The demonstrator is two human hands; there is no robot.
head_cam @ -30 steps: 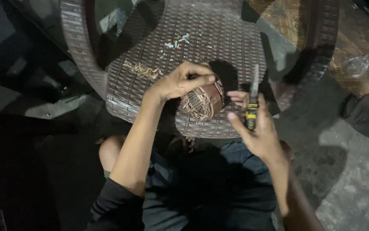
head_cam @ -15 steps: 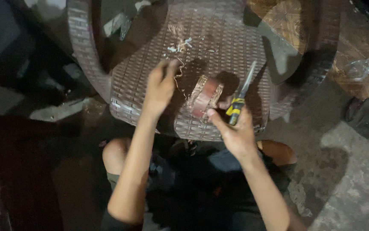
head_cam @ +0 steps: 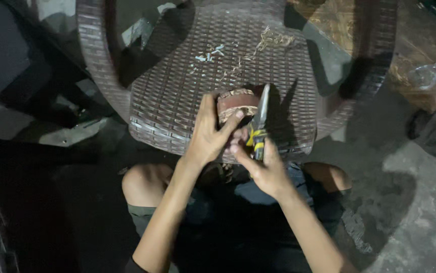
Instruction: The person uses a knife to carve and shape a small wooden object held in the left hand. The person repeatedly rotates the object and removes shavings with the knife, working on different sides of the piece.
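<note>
Small round reddish-brown pot wrapped in tan fibre strands (head_cam: 236,103) sits just above frame centre, over the near edge of the brown woven-plastic chair seat (head_cam: 177,96). I'd guess the seat serves as a workbench, since I'm crouched right behind it. Left hand (head_cam: 207,135) is curled around the pot's left side, thumb on its front, likely to keep it from turning. Right hand (head_cam: 261,162) is closed tight around the yellow-and-black handle of a pair of grey metal pliers (head_cam: 259,121), blade end pointing up along the pot's right side, touching or nearly so; can't tell. Pale fibre scraps (head_cam: 238,55) lie scattered higher up the seat. Grey concrete floor (head_cam: 415,192) lower right.
</note>
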